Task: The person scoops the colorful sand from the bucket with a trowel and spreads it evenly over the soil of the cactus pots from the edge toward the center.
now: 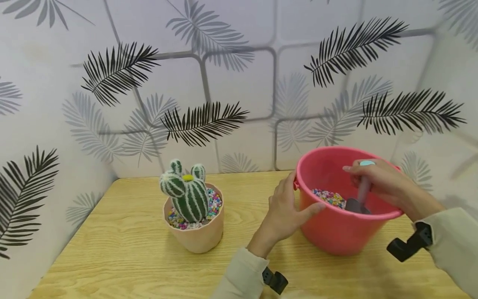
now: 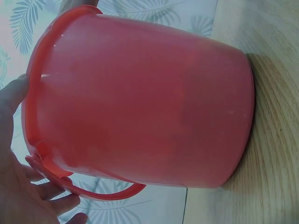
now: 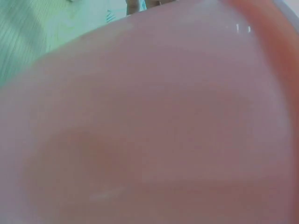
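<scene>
A red bucket [image 1: 336,238] stands on the table at the right, with colourful pebbles [image 1: 330,197] inside. My right hand [image 1: 384,182] reaches over its rim and grips the handle of a small trowel, whose dark blade [image 1: 356,206] is down at the pebbles. A turquoise end tops that handle. My left hand [image 1: 281,214] rests against the bucket's left rim, thumb laid along the front edge and fingers spread along the outside. In the left wrist view, the bucket's carrying handle [image 2: 107,195] hangs beside those fingers. Blurred bucket wall [image 3: 163,116] fills most of the right wrist view.
A knitted green cactus [image 1: 192,201] sits in a pale pink pot [image 1: 203,238] of colourful pebbles, left of the bucket. The wood-grain table [image 1: 112,249] meets a leaf-patterned wall [image 1: 242,145] close behind both. Each wrist wears a black camera.
</scene>
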{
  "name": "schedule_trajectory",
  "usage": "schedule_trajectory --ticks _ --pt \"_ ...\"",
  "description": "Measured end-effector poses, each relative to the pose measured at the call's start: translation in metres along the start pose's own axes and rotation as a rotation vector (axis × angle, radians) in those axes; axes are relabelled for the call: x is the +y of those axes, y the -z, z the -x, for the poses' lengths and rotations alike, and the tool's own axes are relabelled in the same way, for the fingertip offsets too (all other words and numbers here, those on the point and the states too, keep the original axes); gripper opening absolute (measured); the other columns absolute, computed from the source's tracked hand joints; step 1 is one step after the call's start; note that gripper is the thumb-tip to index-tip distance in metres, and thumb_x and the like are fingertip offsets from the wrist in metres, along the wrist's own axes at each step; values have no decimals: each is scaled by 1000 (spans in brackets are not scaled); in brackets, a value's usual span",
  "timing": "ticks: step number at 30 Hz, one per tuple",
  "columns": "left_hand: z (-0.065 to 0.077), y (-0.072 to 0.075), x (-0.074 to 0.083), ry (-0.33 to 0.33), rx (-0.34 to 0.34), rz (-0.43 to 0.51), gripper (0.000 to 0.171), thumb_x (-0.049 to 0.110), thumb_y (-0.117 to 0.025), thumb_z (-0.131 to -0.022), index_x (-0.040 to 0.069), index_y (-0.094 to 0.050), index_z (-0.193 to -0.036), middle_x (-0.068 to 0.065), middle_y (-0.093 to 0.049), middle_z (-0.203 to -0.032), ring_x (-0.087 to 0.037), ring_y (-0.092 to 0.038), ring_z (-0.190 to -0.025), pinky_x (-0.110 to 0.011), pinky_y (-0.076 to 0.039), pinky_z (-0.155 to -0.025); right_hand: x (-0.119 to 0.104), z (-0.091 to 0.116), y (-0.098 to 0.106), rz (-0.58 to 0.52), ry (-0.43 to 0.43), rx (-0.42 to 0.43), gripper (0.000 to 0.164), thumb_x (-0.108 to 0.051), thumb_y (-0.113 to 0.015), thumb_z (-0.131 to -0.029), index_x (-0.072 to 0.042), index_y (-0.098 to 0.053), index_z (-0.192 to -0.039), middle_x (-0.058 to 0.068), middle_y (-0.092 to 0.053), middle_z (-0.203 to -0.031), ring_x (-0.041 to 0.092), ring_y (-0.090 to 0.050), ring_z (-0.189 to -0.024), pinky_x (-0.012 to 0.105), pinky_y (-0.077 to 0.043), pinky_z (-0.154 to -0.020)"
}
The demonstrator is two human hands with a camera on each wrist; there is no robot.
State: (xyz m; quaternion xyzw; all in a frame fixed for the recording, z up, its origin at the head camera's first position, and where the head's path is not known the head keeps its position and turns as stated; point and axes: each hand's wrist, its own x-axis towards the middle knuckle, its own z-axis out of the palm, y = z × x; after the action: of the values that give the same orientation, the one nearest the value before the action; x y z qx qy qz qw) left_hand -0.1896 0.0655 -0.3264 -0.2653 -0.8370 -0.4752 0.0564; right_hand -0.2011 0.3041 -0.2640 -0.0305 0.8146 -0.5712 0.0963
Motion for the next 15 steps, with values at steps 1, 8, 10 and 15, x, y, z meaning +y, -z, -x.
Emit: schedule_trajectory --ticks 1,8,10,15 --pt "0 -1 0 0 0 0 85 52 -67 -82 21 -25 -149 3 -48 -133 -9 -42 -120 -38 -32 -94 1 1 0 -6 0 -13 41 -21 -48 -99 -18 -49 -58 -6 -48 -43 14 -59 -53 26 -41 -71" --pt "-2 -3 0 -7 8 -30 84 54 -68 -80 21 -29 -146 6 -49 -130 -7 -43 -118 -37 -33 -92 4 5 -7 -197 33 -77 40 -17 -46 -100 -15 -49 -61 -5 -50 -51 12 -56 -60 23 -44 -72" --pt "-2 -3 0 -10 9 -37 84 54 -68 -79 20 -29 -146 5 -49 -129 -8 -43 -117 -37 -33 -92 4 6 -9 -303 58 -71 40 -15 -46 -101 -13 -51 -61 -2 -50 -54 13 -53 -64 24 -45 -72" --pt "-2 -1 1 -11 8 -44 84 55 -68 -79 20 -30 -145 5 -50 -128 -8 -44 -117 -36 -33 -91 2 6 -10 -643 100 -45 39 -14 -45 -101 -9 -55 -63 1 -52 -55 15 -51 -61 29 -47 -72"
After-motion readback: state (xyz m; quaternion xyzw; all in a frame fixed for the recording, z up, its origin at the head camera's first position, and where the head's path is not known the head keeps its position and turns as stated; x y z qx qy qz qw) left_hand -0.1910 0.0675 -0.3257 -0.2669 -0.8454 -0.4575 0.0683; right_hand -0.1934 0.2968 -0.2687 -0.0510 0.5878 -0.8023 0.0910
